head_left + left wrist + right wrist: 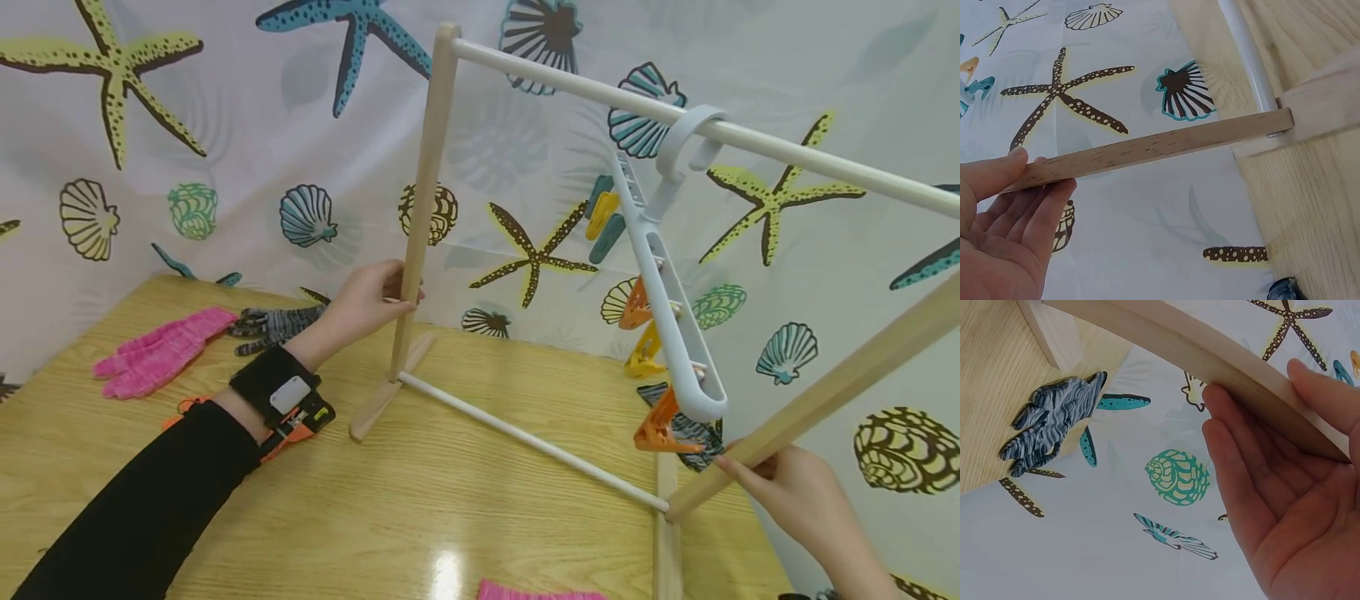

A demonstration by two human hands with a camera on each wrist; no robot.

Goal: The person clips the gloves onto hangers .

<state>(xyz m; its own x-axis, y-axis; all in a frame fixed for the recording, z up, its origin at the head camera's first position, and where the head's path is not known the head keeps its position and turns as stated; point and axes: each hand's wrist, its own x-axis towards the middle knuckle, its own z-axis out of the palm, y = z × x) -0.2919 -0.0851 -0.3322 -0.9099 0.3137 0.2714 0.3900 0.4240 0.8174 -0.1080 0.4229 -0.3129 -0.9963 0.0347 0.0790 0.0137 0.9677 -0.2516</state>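
Note:
A wooden rack with white rails [525,435] stands on the table, a post at each side. My left hand [367,302] holds the left post [426,175] between thumb and fingers; the left wrist view shows this grip [1016,219] closely. On the right post [847,392] my right hand [806,492] has its thumb on one side and its fingers on the other, also seen with the hand [1291,481] in the right wrist view. From the top rail [570,83] hangs a pale blue clip hanger [660,275] carrying orange [663,421], yellow and teal clips.
Pink gloves [161,350] and a dark striped glove [273,327] lie at the table's left. Something orange [296,435] is partly under my left wrist. Another striped glove [1060,419] lies by the right foot. A pink knitted edge [536,592] shows at the front. A patterned curtain hangs behind.

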